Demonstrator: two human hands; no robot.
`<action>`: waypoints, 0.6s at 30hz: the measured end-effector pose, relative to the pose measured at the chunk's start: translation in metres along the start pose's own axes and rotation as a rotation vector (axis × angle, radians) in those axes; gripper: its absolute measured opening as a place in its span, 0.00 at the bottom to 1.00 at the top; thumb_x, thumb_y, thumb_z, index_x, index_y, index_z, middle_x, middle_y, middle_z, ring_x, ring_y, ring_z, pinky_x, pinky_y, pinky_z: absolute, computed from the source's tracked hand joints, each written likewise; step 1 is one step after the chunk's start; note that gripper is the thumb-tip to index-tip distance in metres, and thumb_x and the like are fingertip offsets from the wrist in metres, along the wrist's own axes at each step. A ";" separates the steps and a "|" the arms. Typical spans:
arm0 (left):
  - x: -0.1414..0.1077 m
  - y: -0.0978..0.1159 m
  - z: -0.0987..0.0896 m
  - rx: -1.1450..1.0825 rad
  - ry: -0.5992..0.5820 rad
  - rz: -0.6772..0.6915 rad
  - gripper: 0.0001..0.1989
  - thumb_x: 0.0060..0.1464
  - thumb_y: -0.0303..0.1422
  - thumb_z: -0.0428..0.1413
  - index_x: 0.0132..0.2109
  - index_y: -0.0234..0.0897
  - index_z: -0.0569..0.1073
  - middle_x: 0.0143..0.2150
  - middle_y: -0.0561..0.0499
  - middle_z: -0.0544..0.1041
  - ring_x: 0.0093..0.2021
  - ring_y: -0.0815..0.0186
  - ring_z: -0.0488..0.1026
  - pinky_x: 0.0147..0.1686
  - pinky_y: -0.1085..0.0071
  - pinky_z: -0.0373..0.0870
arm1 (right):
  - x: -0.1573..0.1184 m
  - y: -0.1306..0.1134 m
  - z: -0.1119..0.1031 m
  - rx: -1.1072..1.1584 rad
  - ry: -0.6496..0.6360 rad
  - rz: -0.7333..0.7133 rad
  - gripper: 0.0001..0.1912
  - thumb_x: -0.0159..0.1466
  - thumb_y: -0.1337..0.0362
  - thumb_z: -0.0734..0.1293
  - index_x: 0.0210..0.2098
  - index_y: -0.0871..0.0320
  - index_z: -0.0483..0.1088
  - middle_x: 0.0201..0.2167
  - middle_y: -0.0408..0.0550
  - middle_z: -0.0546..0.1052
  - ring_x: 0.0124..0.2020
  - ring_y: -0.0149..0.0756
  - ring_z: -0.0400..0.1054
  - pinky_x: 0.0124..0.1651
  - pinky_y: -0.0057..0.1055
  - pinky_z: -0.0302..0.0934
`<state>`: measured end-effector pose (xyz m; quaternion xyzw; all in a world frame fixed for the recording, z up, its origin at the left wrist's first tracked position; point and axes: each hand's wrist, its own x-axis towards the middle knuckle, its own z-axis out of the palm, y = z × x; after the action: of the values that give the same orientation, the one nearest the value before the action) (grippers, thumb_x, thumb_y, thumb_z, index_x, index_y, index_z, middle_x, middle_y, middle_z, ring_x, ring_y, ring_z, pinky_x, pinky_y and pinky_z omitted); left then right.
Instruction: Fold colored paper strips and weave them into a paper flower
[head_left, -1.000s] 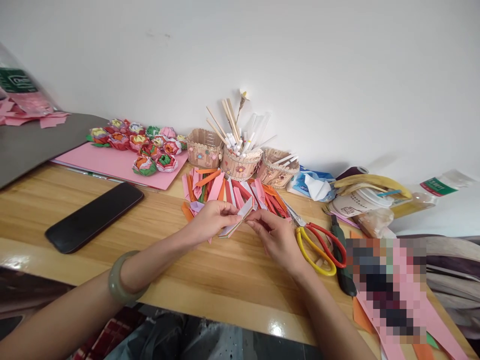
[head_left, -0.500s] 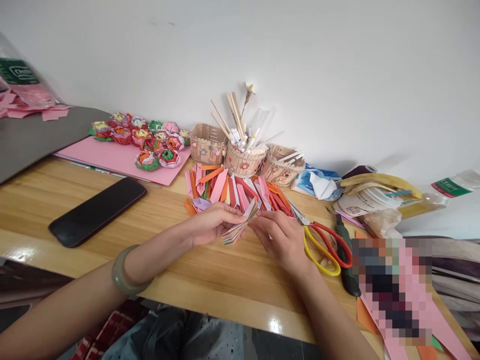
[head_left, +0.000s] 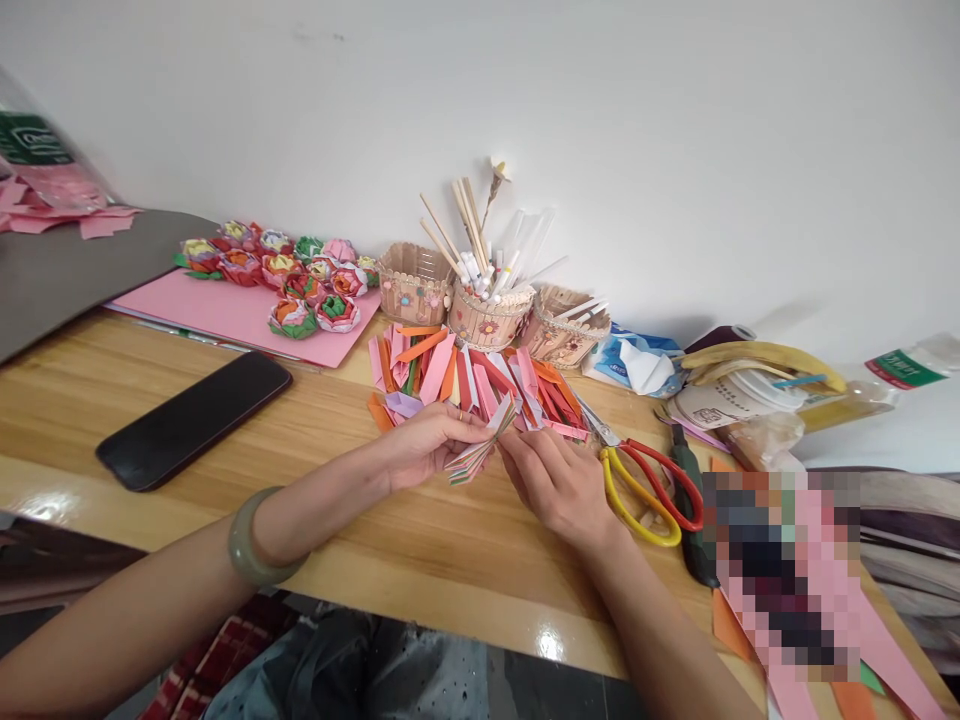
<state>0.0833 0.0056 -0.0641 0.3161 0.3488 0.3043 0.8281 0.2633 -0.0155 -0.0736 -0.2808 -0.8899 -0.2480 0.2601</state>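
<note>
A stack of folded paper strips [head_left: 471, 462], with white, green and pink edges fanned out, is pinched in my left hand [head_left: 431, 443] above the table. My right hand [head_left: 559, 475] is closed at the stack's right side, its fingertips against the paper and partly hidden. Just beyond both hands lies a heap of folded paper pieces [head_left: 435, 370] in pink, orange, red and lilac. Scissors [head_left: 641, 495] with one red and one yellow handle rest right of my right hand.
Folded paper flowers [head_left: 289, 280] sit on pink paper [head_left: 172, 302] at the left. A black phone [head_left: 195, 418] lies nearer. Behind the heap stand three decorated baskets, the middle basket [head_left: 491, 325] full of sticks. Tissues [head_left: 637, 362], a paper cup [head_left: 731, 400] and a banana peel [head_left: 765, 360] are at the right.
My right hand has shifted slightly, its fingers lower and more curled beside the paper stack. My left hand keeps its pinch on the stack. The view has moved a little.
</note>
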 end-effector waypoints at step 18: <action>-0.005 0.004 0.011 0.269 0.093 0.301 0.06 0.38 0.23 0.58 0.29 0.32 0.72 0.26 0.54 0.74 0.27 0.71 0.70 0.31 0.74 0.66 | 0.007 -0.004 -0.002 0.211 0.007 0.351 0.04 0.63 0.70 0.57 0.33 0.58 0.61 0.24 0.43 0.67 0.22 0.28 0.59 0.23 0.24 0.50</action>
<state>0.0882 0.0010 -0.0536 0.4582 0.3729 0.3896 0.7065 0.2571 -0.0171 -0.0691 -0.4020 -0.8475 -0.1050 0.3302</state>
